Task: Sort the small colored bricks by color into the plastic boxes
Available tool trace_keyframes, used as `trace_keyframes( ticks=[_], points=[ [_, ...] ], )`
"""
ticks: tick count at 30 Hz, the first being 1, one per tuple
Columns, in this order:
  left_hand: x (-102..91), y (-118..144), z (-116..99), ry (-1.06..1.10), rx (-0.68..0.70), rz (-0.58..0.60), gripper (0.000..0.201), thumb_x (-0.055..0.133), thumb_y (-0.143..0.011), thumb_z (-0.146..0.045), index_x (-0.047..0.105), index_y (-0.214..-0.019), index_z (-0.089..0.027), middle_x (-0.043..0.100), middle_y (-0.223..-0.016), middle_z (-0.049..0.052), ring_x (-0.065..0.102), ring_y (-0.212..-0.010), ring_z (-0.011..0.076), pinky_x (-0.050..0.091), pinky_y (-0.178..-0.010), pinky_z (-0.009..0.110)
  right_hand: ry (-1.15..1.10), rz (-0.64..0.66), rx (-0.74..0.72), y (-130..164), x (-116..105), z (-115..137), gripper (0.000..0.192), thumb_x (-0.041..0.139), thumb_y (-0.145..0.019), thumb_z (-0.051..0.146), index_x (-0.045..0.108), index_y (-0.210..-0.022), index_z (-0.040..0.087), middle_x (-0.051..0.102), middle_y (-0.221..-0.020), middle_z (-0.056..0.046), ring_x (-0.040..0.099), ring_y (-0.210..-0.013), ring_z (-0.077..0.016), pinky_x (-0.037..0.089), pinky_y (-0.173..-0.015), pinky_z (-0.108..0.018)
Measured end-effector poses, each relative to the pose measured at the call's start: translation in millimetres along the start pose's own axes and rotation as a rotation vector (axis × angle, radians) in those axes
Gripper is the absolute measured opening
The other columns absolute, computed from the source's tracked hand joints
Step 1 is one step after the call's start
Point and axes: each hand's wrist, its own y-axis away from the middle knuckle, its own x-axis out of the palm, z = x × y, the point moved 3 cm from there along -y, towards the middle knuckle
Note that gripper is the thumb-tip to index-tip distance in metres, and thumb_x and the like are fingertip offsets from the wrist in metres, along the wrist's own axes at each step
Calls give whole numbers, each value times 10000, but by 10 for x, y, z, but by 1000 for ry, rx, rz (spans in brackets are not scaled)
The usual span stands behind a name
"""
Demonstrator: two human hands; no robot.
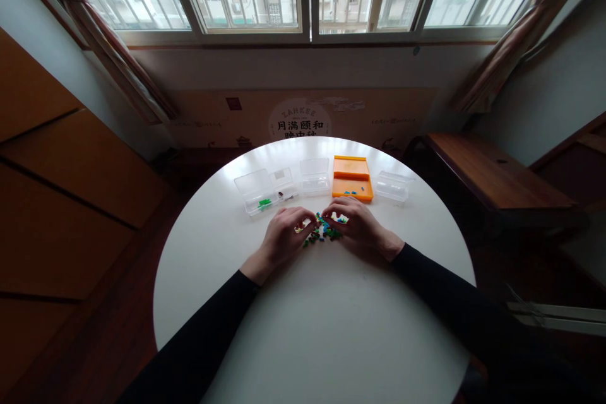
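Observation:
On the white round table lies a loose pile of small coloured pieces (322, 231), mostly green and blue, with some dark and yellowish ones. My left hand (285, 228) reaches into its left side, thumb and fingers curled together in a pinch. From the right, my right hand (358, 222) bends over the same pile, its fingertips also drawn together. Whatever the fingertips hold is too small to make out. Just beyond the right hand sits an orange box (351, 166), opened up, with a few small blue pieces in its near part.
Clear plastic boxes stand along the far side of the table (303, 328): a left one (253, 184) with green pieces, a small one (283, 178) with dark pieces, a middle one (314, 167) and a right one (394, 187). A wooden bench (497, 170) stands at right.

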Motion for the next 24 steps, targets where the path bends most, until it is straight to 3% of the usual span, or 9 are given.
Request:
trace_keyframes(
  ticks=[7, 10, 15, 20, 24],
  points=[
    [-21, -5, 10, -35, 11, 21, 67, 699, -1015, -215, 751, -995, -253, 819, -1034, 27, 761, -974, 220, 528, -957, 386, 158, -326, 279, 25, -225, -281, 143, 695, -1062, 337, 776, -998, 239, 769, -949, -81, 686, -892, -270, 548, -825, -413],
    [-28, -2, -1, -26, 27, 41, 69, 693, -1033, -265, 754, -1004, -254, 814, -1021, 33, 759, -968, 223, 525, -953, 394, 228, -398, 385, 61, -303, -426, 202, 679, -1069, 393, 778, -1012, 227, 761, -912, -81, 667, -837, -274, 518, -799, -416],
    [-21, -1, -34, -25, 62, 71, 59, 722, -1019, -283, 778, -1021, -264, 814, -1012, 30, 761, -948, 218, 519, -946, 392, 289, -418, 493, 107, -351, -551, 244, 680, -1064, 446, 774, -1025, 225, 756, -920, -80, 662, -851, -284, 501, -817, -414],
    [-9, 2, -41, -17, 142, 64, 69, 754, -1017, -299, 806, -1044, -262, 818, -1069, 39, 765, -998, 221, 508, -936, 392, 294, -362, 467, 82, -308, -483, 150, 675, -1019, 325, 782, -1049, 223, 768, -958, -72, 673, -863, -270, 508, -824, -398],
    [54, 17, -13, -52, 218, 94, 151, 752, -1043, -314, 828, -1170, -285, 806, -1163, 59, 758, -1037, 225, 509, -931, 392, 255, -336, 432, 57, -252, -407, 144, 656, -1002, 291, 781, -1015, 222, 765, -948, -77, 687, -880, -268, 521, -824, -395]
  ],
)
